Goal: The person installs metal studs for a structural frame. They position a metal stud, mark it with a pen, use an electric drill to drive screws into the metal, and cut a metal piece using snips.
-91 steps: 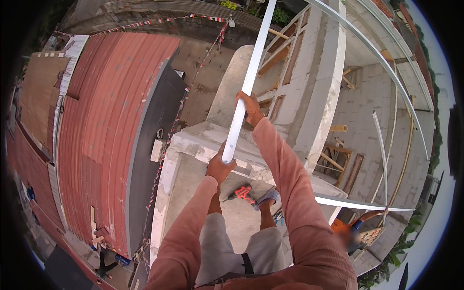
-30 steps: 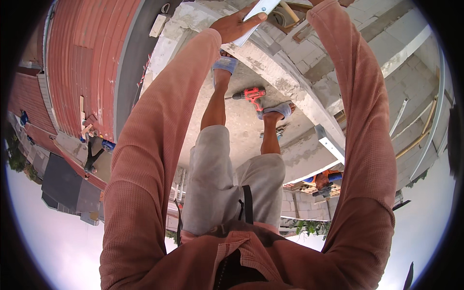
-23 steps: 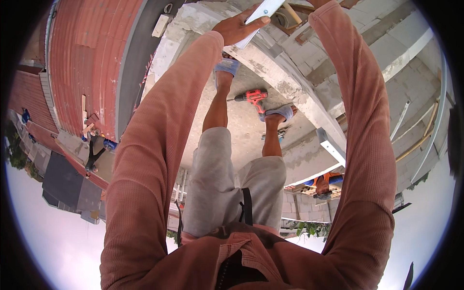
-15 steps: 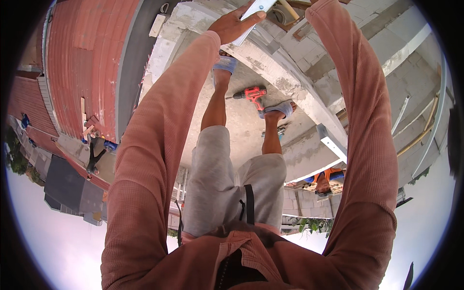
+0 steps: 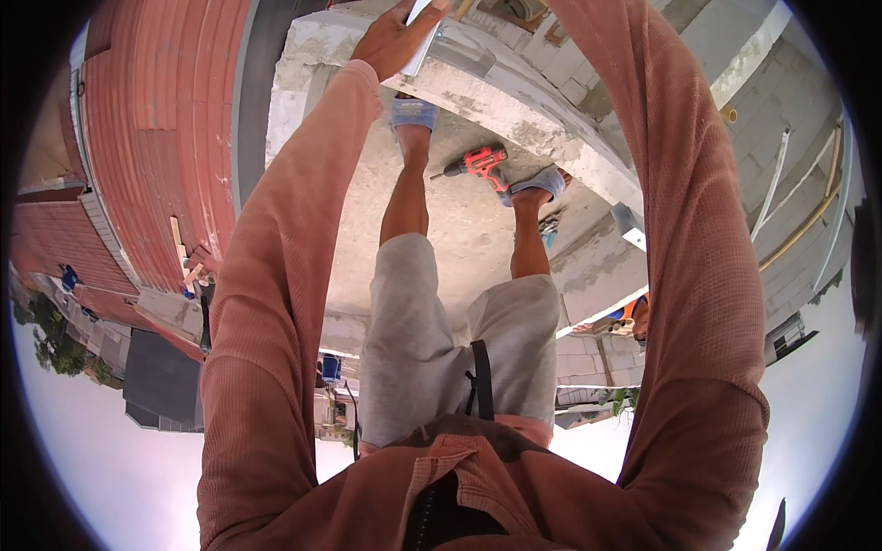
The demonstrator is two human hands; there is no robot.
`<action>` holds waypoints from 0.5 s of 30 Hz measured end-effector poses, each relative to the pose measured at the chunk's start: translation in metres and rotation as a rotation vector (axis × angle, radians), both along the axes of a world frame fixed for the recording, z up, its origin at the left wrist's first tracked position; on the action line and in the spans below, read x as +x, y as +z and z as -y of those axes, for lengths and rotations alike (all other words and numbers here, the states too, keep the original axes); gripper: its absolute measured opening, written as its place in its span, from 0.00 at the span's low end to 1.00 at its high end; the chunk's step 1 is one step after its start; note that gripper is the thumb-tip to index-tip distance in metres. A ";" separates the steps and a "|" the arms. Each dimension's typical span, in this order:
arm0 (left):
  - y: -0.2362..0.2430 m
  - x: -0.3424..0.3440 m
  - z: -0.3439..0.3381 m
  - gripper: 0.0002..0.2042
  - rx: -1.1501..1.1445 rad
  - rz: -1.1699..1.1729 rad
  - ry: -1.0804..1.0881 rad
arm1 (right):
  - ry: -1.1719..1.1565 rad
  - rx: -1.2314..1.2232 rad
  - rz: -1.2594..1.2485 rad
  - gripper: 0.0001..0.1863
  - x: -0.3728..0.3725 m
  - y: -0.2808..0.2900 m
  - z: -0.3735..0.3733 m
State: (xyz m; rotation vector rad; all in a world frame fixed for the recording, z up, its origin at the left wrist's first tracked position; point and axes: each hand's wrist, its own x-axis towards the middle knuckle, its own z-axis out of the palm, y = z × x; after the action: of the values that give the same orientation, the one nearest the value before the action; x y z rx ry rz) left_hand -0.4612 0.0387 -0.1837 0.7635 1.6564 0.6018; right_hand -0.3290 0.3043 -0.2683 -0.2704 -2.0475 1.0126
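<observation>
My left hand [image 5: 395, 41] is at the top of the view, its fingers and thumb closed around a flat, pale metal channel [image 5: 423, 41]. The channel's upper part runs out of the picture. My right arm [image 5: 689, 184] reaches up past the top edge, so my right hand is out of sight. Below the left hand runs a rough concrete ledge [image 5: 542, 119]. A red and black cordless drill [image 5: 482, 163] lies on the concrete floor between my sandalled feet, close to the right sandal [image 5: 542, 187].
A small tool with blue handles [image 5: 549, 228] lies beside my right foot. Another metal piece [image 5: 629, 226] pokes out by my right sleeve. Red corrugated roofing [image 5: 165, 119] drops away at the left. Another person [image 5: 638, 317] is partly hidden behind my right arm. Long poles [image 5: 799, 243] lean at right.
My left hand and the metal channel have shifted left and up in the view. The whole scene has turned slightly, and my right arm now covers more of the other person.
</observation>
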 end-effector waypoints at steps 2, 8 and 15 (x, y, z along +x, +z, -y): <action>-0.002 0.013 -0.011 0.45 0.004 0.030 0.048 | 0.017 -0.027 0.096 0.39 0.015 0.006 -0.020; -0.002 0.003 0.001 0.44 -0.054 0.007 0.065 | -0.020 -1.498 0.185 0.48 -0.008 0.082 0.012; 0.005 0.013 -0.011 0.44 -0.053 0.019 0.061 | -0.562 -1.408 0.158 0.57 0.023 0.140 -0.028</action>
State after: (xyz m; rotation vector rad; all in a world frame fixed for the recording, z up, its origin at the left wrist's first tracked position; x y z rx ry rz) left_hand -0.4478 0.0501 -0.1788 0.6689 1.6763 0.6041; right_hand -0.3065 0.3324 -0.1279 -1.5447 -0.8982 1.8776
